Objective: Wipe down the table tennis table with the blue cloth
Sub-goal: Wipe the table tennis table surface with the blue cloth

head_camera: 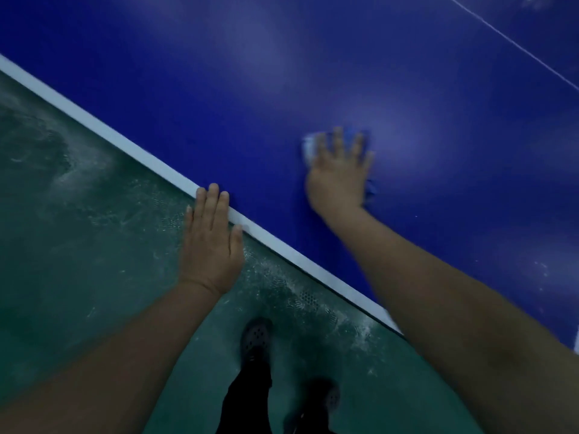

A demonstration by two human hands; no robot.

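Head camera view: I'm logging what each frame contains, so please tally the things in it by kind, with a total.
Hands: 2, the left hand resting on the table's white edge and the right hand pressing the cloth
Blue cloth: 1
Table tennis table: 1
Shoes: 2, one clearly visible and one in shadow
Total: 6

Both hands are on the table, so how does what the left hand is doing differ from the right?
The left hand rests at the table's white edge, fingers straight and close together; the right hand is farther in on the blue table, fingers spread.
The left hand covers nothing; the right hand presses down on the blue cloth.
The left hand looks sharp; the right looks blurred.
Both lie flat, palms down.
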